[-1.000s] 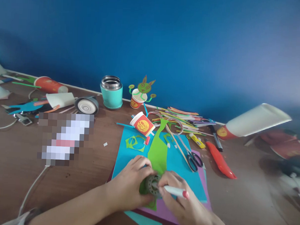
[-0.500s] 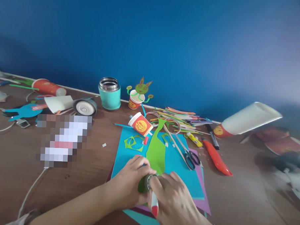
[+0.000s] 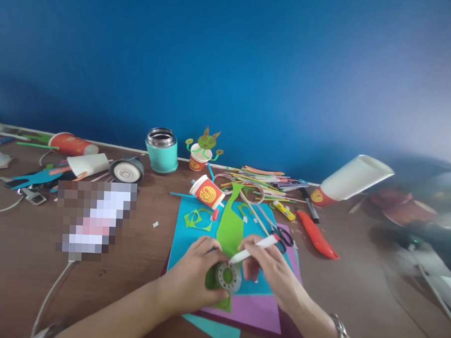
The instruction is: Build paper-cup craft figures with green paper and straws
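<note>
I face a deep blue wall [image 3: 230,64] on the far side of my brown counter [image 3: 140,245]; pale light brightens its right.

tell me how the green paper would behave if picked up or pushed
The green paper is probably light and floppy, being thin and sheet-like. Its narrow far end would likely bend easily. The left hand, holding the ring over it, may hinder sliding.

A flask [image 3: 161,156] stands beyond a pixelated, possible phone [image 3: 100,216].
</note>
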### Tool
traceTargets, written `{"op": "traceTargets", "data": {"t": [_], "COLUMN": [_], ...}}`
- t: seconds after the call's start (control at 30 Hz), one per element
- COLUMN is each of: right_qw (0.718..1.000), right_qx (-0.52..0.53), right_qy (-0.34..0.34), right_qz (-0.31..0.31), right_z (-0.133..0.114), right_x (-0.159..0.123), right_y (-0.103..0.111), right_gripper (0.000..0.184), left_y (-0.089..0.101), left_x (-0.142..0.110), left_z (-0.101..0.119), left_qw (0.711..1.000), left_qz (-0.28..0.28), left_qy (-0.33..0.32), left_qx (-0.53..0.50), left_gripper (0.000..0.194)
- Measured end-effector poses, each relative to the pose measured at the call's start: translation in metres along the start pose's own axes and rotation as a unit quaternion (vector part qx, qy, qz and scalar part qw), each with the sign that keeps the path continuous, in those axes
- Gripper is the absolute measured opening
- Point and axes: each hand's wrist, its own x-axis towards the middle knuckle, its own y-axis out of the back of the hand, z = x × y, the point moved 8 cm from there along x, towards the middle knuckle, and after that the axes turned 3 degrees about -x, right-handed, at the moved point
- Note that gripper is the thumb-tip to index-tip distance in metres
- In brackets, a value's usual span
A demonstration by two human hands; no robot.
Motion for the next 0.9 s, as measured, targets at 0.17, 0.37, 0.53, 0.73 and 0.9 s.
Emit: {"op": "traceTargets", "data": {"t": [0.17,0.37,0.53,0.73,0.9], "right_qw": [0.988,0.892,0.883,0.88,0.867], "right_qx": [-0.071,-0.362,-0.378,-0.373,-0.385], "right_qy": [0.134,0.268,0.274,0.283,0.277], "right_qz": [0.04,0.034,0.049,0.081,0.153], "right_z": [-0.012,-0.003,-0.005,-0.011,-0.007], "right_x": [-0.028,-0.049,-0.043,-0.042,-0.031], "right_y": [0.024,-0.016,-0.03,-0.033,-0.008], "right_gripper": [0.019,0.046,0.041,0.042,0.038], "left_y": [-0.002,0.004,0.009,0.01,0.016], "left_x": [0.0,0.001,-0.001,-0.005,-0.007], "left_z": [-0.001,0.007,0.016,0.005,-0.016], "left_qw": [1.0,1.0,0.998,0.996,0.99], "left_qz": [-0.005,0.004,-0.002,0.017,0.087], "left_qy": [0.01,-0.002,-0.05,-0.054,0.014], "left_qx": [0.007,0.0,-0.032,-0.065,-0.113], "left_gripper": [0.051,0.04,0.036,0.034,0.034]}}
